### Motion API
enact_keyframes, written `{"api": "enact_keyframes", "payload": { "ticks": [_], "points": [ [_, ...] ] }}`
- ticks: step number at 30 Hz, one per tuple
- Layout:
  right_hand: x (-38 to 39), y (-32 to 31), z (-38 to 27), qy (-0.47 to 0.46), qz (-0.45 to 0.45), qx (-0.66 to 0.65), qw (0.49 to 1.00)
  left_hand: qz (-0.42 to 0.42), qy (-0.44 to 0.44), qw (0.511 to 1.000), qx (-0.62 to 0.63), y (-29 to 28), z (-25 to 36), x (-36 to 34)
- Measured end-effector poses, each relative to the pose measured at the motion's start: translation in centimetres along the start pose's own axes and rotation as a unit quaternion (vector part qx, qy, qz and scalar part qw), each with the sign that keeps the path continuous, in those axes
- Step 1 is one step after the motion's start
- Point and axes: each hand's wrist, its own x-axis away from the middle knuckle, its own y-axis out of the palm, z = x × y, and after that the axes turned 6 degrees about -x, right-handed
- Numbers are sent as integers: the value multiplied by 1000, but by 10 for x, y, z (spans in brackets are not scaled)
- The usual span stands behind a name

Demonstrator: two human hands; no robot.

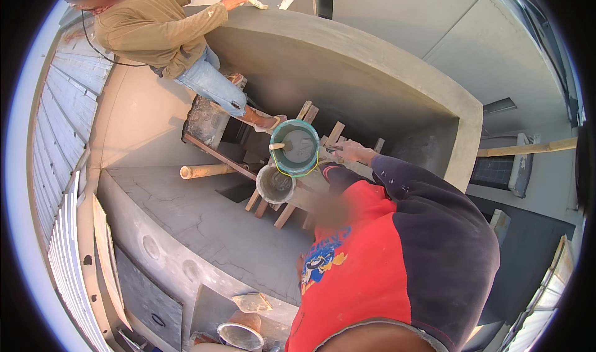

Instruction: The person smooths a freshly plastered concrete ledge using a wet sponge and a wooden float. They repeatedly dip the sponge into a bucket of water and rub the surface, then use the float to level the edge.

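Note:
My right hand [354,151] reaches forward from a dark sleeve, fingers closed round what looks like a small trowel [334,147], only partly visible. Just left of it stands a green bucket [315,143] with a yellow handle, holding wet grey mortar [300,146] and a wooden-handled tool [277,146]. A grey mortar-stained bucket [275,184] stands close against it on the near side. Both are on planks. I cannot see my left hand; my red and dark sweatshirt [379,259] covers much of the near area.
At the far left a co-worker [167,35] holds tools over a curved concrete wall [323,41], one foot beside the green bucket. Wooden battens [285,216] jut from the planks near a dark opening [238,192]. A bamboo pole [208,171] and another bucket [241,338] lie nearer.

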Motion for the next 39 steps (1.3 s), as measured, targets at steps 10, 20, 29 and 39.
{"api": "enact_keyframes", "payload": {
  "ticks": [10, 20, 29, 39],
  "points": [
    [100, 75, 121, 93, 89, -18, 992, -1, 116, 988, -106, -16, 90, -7],
    [74, 115, 137, 21, 25, 66, 997, 0, 104, 980, -168, -18, 89, 10],
    [93, 84, 114, 216, 85, -95, 968, -26, 58, 982, -179, -27, 67, -22],
    [87, 49, -1, 9, 256, -244, 935, 28, 114, 991, -66, -10, 51, -12]
  ]
}}
